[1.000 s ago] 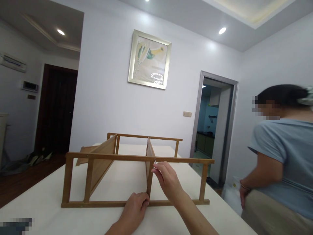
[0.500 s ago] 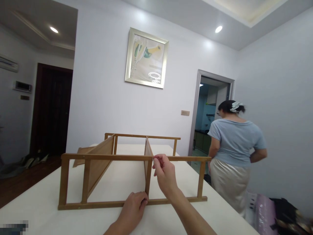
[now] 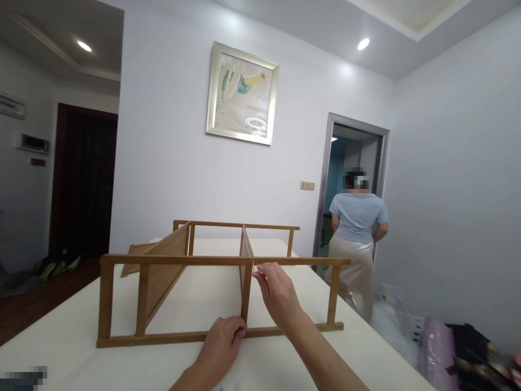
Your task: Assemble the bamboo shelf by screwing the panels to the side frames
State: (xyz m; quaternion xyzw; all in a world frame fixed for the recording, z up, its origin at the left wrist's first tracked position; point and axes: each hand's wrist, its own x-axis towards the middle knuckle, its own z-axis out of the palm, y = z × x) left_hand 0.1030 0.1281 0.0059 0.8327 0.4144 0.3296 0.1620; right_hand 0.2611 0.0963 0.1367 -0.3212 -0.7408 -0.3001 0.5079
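A brown wooden shelf frame [image 3: 191, 262] lies on its side on a white table [image 3: 163, 369], with flat wooden panels [image 3: 169, 266] spanning between its two ladder-like sides. My left hand [image 3: 222, 342] is closed at the bottom of the middle crosspiece, its fingers around the joint with the lower rail. Just under the upper rail, my right hand [image 3: 279, 288] pinches a thin silvery rod [image 3: 254, 266] beside the top of that same crosspiece. The rod is mostly hidden by my fingers, and its exact kind is unclear.
Another wooden panel [image 3: 136, 258] rests at the table's far left. A person in a light blue top [image 3: 358, 217] stands by the doorway [image 3: 325, 179]. Purple wrapped material [image 3: 437, 353] and dark bags lie on the floor at right. A blurred-out dark object [image 3: 22, 378] sits at the near left corner.
My right hand has dropped slightly and turned, still pinching the thin rod. My left hand stays in place. The person has walked away toward the doorway.
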